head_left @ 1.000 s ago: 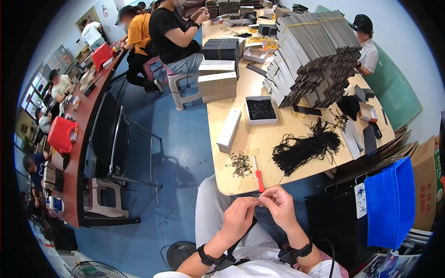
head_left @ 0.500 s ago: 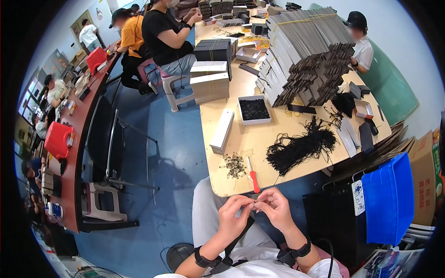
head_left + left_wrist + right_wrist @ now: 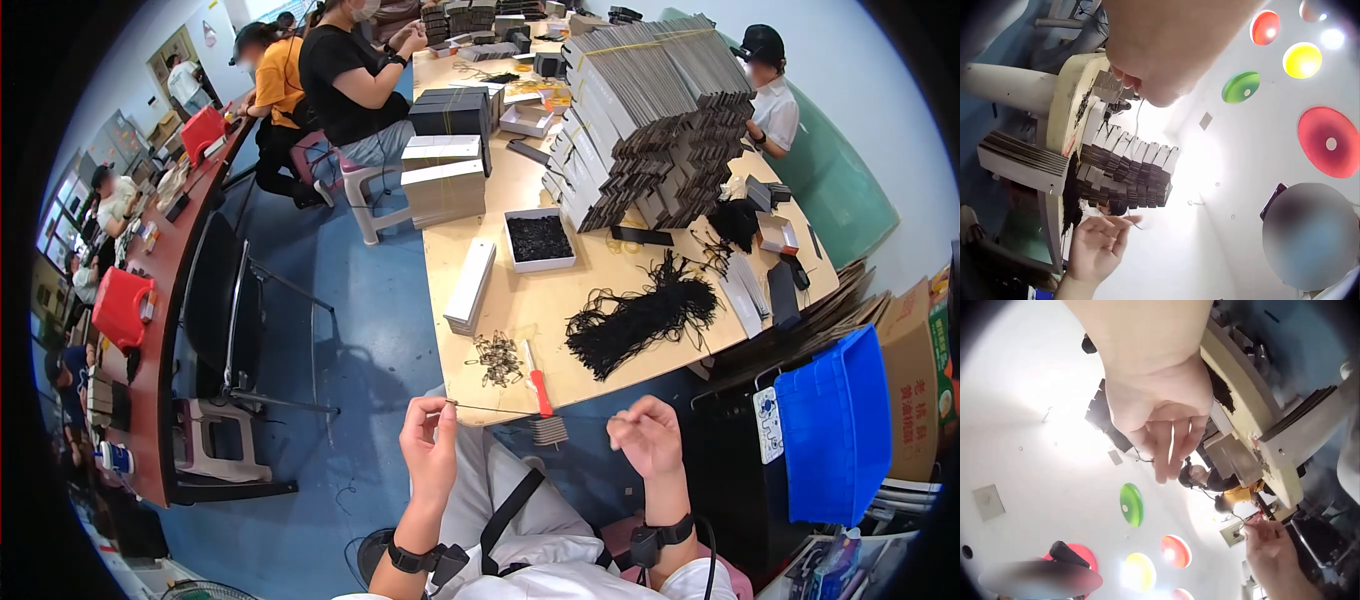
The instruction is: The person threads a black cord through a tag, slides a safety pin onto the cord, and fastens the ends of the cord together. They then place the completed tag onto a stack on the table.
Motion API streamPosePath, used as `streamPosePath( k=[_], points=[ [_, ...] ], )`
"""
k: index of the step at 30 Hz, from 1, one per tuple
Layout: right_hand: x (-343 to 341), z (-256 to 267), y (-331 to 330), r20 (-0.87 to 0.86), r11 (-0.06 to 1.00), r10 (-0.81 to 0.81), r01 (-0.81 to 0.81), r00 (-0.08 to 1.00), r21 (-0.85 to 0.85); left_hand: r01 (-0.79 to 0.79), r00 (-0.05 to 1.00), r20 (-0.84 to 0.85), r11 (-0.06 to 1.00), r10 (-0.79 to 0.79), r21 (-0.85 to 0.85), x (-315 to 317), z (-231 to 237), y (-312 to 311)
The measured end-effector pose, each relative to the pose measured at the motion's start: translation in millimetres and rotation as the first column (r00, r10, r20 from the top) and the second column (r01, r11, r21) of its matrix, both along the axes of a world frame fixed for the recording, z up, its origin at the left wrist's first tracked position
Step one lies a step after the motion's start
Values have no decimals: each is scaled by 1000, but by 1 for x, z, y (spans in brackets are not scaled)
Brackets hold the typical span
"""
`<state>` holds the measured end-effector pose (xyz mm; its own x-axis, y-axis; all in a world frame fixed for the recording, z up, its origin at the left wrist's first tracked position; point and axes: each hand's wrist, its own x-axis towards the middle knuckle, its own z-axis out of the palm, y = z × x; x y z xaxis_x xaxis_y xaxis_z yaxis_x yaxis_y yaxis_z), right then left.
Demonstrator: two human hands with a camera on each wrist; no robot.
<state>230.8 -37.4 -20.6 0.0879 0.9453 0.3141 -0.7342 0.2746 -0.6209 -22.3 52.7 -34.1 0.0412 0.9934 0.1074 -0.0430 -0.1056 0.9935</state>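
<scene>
In the head view my left hand (image 3: pixel 430 445) is raised at the table's near edge, pinching one end of a thin black cord (image 3: pixel 495 408). The cord runs almost straight across to my right hand (image 3: pixel 650 435), whose curled fingertips pinch its other part. Below the cord, a stack of grey card strips (image 3: pixel 548 432) sticks up over my lap; in the left wrist view this stack (image 3: pixel 1022 164) shows several layers with dark edges. A tool with a red handle (image 3: pixel 541 392) lies on the table just behind the cord. Small wire pins (image 3: pixel 497 358) lie heaped beside it.
A bundle of black cords (image 3: pixel 645 318), a white box of small black pieces (image 3: pixel 540 262) and a white strip stack (image 3: pixel 470 285) are on the table (image 3: pixel 600 270). Behind rises a tall card pile (image 3: pixel 650 110). A blue bin (image 3: pixel 835 430) stands at right. Other people sit nearby.
My hands were together at the fingertips; they have moved apart, left hand leftward and right hand rightward, with the cord now stretched between them. The head view has shifted slightly.
</scene>
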Motion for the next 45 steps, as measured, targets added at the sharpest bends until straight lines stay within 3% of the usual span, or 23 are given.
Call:
streamPosePath(
  k=[2, 4, 6, 7, 9, 11, 12, 14, 16, 18, 20, 22, 26, 28, 29, 30, 32, 36, 39, 41, 42, 44, 45],
  points=[
    [1, -2, 0, 220, 922, -64, 142, 973, -361, 10, 1000, 27, 1000, -10, -5, 1, -6, -3],
    [-4, -10, 4, 314, 907, -24, 152, 949, -393, 55, 998, 43, 998, -54, -23, 6, -9, -12],
    [-11, -18, 3, 522, 852, 105, 194, 846, -486, 253, 967, 53, 967, -251, -37, 13, -9, -24],
    [-17, -17, 2, 544, 843, 94, 224, 834, -489, 250, 967, 52, 967, -248, -39, 16, -7, -31],
    [-24, -8, -2, 604, 852, 124, 228, 787, -471, 503, 862, 178, 842, -474, -194, 24, -4, -45],
    [-30, 4, -7, 718, 873, 150, 250, 680, -420, 572, 806, 328, 792, -493, -212, 34, -8, -54],
    [-32, 8, -9, 717, 872, 151, 250, 681, -421, 597, 779, 390, 771, -491, -223, 38, -7, -56],
    [-34, 14, -14, 920, 942, 143, 234, 365, -239, 623, 746, 460, 750, -482, -225, 44, 0, -55],
    [-37, 18, -17, 944, 949, 85, 261, 317, -174, 650, 707, 529, 727, -470, -222, 46, 2, -53],
    [-36, 21, -22, 981, 986, 58, 144, 186, -86, 684, 654, 629, 683, -420, -255, 44, -1, -50],
    [-35, 22, -26, 975, 988, 93, 105, 203, -116, 684, 641, 663, 679, -386, -266, 41, 2, -50],
    [-32, 17, -30, 954, 992, 125, -44, 271, -118, 687, 621, 640, 707, -453, -166, 36, 2, -48],
    [-21, 15, -32, 897, 952, 283, -214, 340, -220, 730, 620, 542, 670, -567, -135, 27, 16, -50],
    [-21, 18, -31, 853, 982, 176, -26, 491, -188, 776, 600, 362, 630, -713, -45, 23, 18, -51],
    [-21, 17, -32, 772, 942, 181, 117, 610, -313, 771, 618, 259, 636, -742, -17, 22, 21, -51],
    [-22, 16, -30, 691, 929, 104, 178, 715, -324, 772, 617, 259, 636, -743, -18, 20, 24, -51],
    [-22, 19, -16, 608, 946, 155, 60, 779, -318, 822, 570, 57, 569, -820, -27, 18, 30, -50],
    [-26, 22, 1, 717, 950, 285, -86, 636, -301, 824, 567, 72, 566, -820, -35, 17, 24, -52],
    [-30, 15, -1, 457, 923, 304, -139, 836, -360, 805, 593, 123, 585, -795, -101, 14, 22, -53],
    [-27, 21, -8, 393, 893, 332, -151, 857, -425, 694, 719, 57, 720, -692, -12, 15, 20, -51],
    [-26, 23, -12, 327, 859, 349, -160, 878, -487, 692, 721, 58, 722, -691, -12, 16, 22, -50],
    [-37, 25, -16, 313, 829, 366, -155, 876, -537, 555, 825, -160, 831, -543, 40, 18, 27, -49],
    [-45, 26, -17, 310, 838, 311, -106, 898, -536, 537, 834, -183, 842, -521, 53, 20, 29, -50]
  ],
)
